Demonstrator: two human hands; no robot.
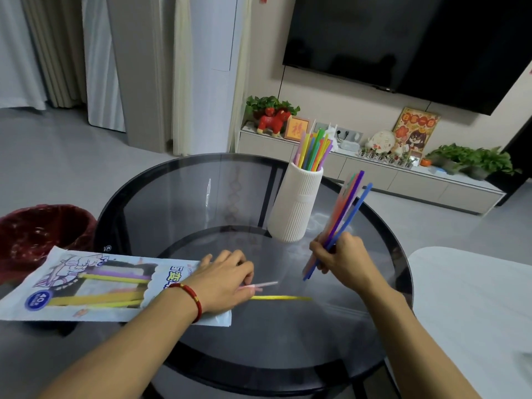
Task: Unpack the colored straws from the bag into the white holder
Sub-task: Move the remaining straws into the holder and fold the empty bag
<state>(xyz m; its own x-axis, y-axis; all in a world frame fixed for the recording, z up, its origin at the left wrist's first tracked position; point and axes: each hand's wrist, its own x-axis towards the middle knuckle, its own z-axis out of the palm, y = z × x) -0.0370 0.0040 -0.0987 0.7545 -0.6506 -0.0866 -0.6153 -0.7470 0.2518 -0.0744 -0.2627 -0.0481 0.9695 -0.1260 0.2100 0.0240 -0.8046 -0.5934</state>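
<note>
Centre frame, the ribbed white ceramic holder (pixel 296 203) contains upright coloured straws (pixel 313 152). The right hand (pixel 339 259) grips a straw bundle (pixel 344 210); the left hand (pixel 226 282) pinches a pink straw (pixel 266 284) beside the printed plastic bag (pixel 86 286), lower left, holding yellow straws (pixel 98 300).

Soft daylight, tabletop glare, edge distortion

I see a round dark glass table (pixel 201 197) on a pale grey floor (pixel 57 156). On the cream wall hangs a black TV (pixel 403 38) above a low white cabinet (pixel 374 174) that carries plants (pixel 270 103), a red toy (pixel 273 120) and a poster (pixel 414 131). Curtains (pixel 43 53) hang at far left, and a red bin (pixel 40 234) stands beside the table.
</note>
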